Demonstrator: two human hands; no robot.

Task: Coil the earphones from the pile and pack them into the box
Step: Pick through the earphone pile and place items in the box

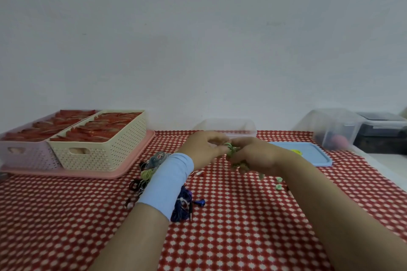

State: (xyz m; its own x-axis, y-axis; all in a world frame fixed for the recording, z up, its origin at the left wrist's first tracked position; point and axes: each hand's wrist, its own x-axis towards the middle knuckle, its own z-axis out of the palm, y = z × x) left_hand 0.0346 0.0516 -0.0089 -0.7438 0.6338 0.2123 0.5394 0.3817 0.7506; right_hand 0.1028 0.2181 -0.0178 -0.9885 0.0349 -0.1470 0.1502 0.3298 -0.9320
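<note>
My left hand [203, 147] and my right hand [251, 157] meet above the middle of the table, both holding a green earphone cable [231, 149]. The right hand grips a bunch of the green cable, and the left hand pinches a loop of it. Two green earbuds [279, 182] lie on the cloth below the right wrist. A pile of tangled earphones [152, 167] in grey, green, dark red and blue lies under my left forearm, partly hidden by a light blue wristband. A clear plastic box [224, 126] stands at the back behind the hands.
A cream basket [103, 145] and a pink basket [24, 152] with red packets stand on a pink tray at the left. A blue lid [308, 154] lies at the right, with a clear bin [334, 130] and a dark box [383, 132] behind it. Red checked cloth covers the table.
</note>
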